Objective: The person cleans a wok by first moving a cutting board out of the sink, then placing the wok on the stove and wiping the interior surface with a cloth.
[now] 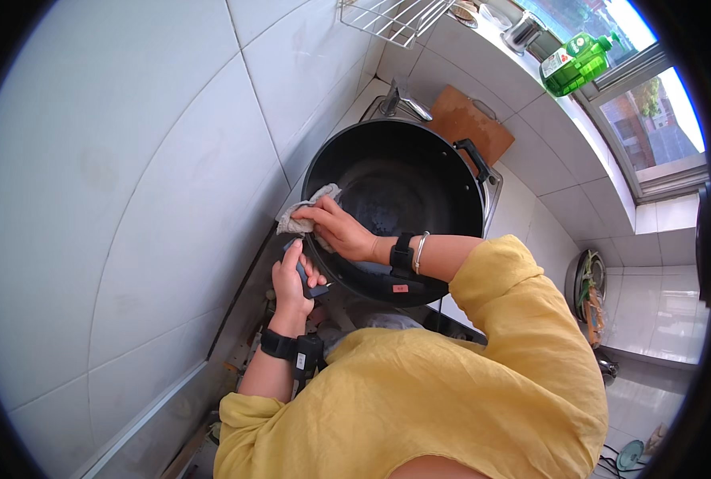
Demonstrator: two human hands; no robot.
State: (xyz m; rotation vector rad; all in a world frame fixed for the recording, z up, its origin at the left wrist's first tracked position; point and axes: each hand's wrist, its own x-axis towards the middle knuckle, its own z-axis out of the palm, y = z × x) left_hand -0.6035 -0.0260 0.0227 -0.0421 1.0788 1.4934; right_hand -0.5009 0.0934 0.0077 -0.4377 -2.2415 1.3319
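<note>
A large black wok (391,161) with two side handles stands over the sink, tilted somewhat. My left hand (295,278) grips the near black handle (313,288) of the wok, at its lower left rim. My right hand (343,230) reaches across the wok and holds a crumpled light grey cloth (298,223) against the left part of the rim. The cloth hangs partly over the outside edge. The far handle (475,160) is free of any hand. Wet-looking marks show on the wok's bottom.
Behind the wok are a metal faucet (402,102) and a brown cutting board (469,124) leaning by the tiled wall. A green pump bottle (574,64) and a metal cup (523,33) stand on the windowsill. A wire rack (391,21) hangs above. The tiled wall (181,179) is close at left.
</note>
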